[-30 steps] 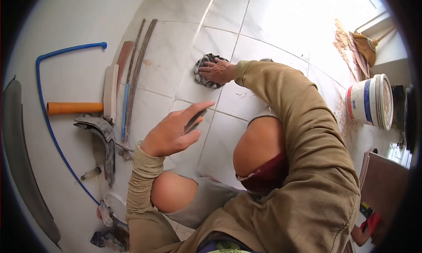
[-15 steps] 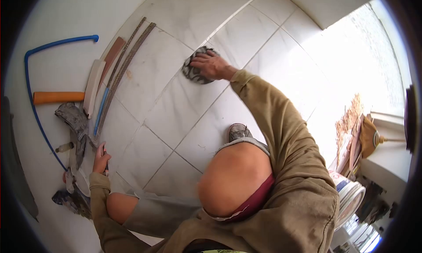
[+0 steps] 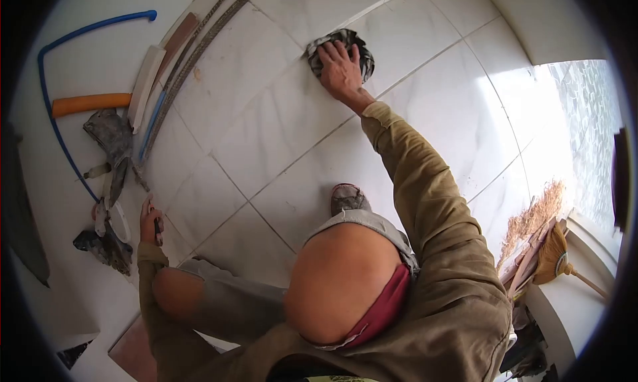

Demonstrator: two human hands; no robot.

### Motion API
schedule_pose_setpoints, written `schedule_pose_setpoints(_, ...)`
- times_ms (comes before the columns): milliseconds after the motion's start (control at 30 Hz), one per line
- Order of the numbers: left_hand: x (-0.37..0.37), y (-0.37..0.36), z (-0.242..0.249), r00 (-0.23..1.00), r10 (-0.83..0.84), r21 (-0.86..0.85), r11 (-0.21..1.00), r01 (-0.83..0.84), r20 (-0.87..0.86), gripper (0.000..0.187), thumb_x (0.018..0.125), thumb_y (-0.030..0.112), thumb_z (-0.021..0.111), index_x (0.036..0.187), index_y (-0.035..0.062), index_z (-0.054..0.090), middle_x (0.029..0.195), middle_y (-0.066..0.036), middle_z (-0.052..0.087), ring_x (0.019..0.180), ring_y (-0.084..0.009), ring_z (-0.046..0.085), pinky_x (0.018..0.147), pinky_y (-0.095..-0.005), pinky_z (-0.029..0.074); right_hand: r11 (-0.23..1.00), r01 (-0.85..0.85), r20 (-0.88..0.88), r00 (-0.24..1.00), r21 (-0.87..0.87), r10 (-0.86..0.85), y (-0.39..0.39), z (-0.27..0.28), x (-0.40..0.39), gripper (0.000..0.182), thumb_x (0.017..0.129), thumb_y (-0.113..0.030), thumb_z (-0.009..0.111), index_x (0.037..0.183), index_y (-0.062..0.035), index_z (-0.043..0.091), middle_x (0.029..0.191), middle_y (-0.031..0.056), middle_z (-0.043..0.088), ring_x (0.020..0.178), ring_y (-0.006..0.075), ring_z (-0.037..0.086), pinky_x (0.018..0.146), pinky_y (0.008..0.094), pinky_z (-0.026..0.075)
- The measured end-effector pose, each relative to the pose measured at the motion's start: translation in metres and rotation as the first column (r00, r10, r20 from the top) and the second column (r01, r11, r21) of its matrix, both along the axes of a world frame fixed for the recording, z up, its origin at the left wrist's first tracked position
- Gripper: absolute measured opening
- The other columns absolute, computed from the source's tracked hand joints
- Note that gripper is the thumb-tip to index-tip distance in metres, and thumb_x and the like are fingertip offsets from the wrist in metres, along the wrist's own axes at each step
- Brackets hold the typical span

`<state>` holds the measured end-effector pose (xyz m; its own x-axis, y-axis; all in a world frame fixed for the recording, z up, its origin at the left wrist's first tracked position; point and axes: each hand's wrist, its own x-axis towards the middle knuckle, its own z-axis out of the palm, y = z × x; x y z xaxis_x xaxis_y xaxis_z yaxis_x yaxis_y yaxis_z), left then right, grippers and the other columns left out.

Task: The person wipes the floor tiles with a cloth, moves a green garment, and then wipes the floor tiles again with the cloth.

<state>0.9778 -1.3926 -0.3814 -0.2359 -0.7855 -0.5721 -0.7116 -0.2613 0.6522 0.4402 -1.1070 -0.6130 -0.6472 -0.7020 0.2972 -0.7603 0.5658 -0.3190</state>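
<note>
My right hand (image 3: 342,71) presses a crumpled black-and-white patterned rag (image 3: 365,62) onto the white tiled floor (image 3: 279,129), its fingers spread over the cloth and gripping it. At the lower left, my left hand (image 3: 150,221) is closed around a slim dark tool (image 3: 158,230); its exact kind is too small to make out. Just beyond the left fingers lie the ends of two long ridged rods (image 3: 193,70) and a grey, dirt-covered object (image 3: 109,136).
Along the left wall lie a blue thin pipe (image 3: 42,83), an orange tube (image 3: 92,104) and a pale strip (image 3: 146,86). A broom (image 3: 551,256) and straw-like debris (image 3: 535,219) are at the right. My shoe (image 3: 349,199) rests on the tiles.
My right hand has slid the rag up and to the right over the tiles. The view has shifted a little; my left hand still holds the dark tool.
</note>
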Motion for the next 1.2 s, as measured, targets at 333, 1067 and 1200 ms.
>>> schedule_pose_setpoints(333, -0.005, 0.018, 0.027, 0.989, -0.093, -0.046, 0.994, 0.099, 0.112, 0.073, 0.081, 0.006, 0.057, 0.152, 0.0136, 0.043, 0.076, -0.001, 0.050, 0.054, -0.0076, 0.044, 0.046, -0.0251, 0.035, 0.960, 0.279, 0.038, 0.959, 0.028, -0.280, 0.016, 0.018, -0.081, 0.048, 0.089, -0.020, 0.056, 0.134, -0.0051, 0.056, 0.143, 0.0082, 0.053, 0.136, 0.0363, 0.042, 0.108, 0.0739, 0.025)
schedule_pose_setpoints(1067, 0.082, -0.014, -0.010, 0.921, -0.200, 0.016, 0.978, 0.207, 0.335, 0.077, 0.071, -0.002, 0.059, 0.146, 0.0112, 0.049, 0.112, -0.005, 0.053, 0.079, -0.0129, 0.050, 0.071, -0.0257, 0.044, 0.943, -0.333, -0.054, 0.942, -0.016, 0.332, 0.023, -0.001, -0.015, 0.051, 0.084, -0.015, 0.059, 0.135, -0.0141, 0.060, 0.138, 0.0064, 0.057, 0.138, 0.0279, 0.044, 0.116, 0.0582, 0.029)
schedule_pose_setpoints(1200, 0.098, -0.047, -0.017, 0.853, -0.316, -0.078, 0.922, 0.379, 0.416, 0.078, 0.069, -0.003, 0.060, 0.145, 0.0086, 0.049, 0.122, -0.009, 0.054, 0.104, -0.0195, 0.053, 0.093, -0.0299, 0.045, 0.982, -0.188, -0.079, 0.979, 0.020, 0.189, 0.057, 0.001, -0.125, 0.048, 0.088, -0.016, 0.058, 0.136, -0.0184, 0.060, 0.144, 0.0026, 0.057, 0.139, 0.0245, 0.047, 0.118, 0.0528, 0.032)
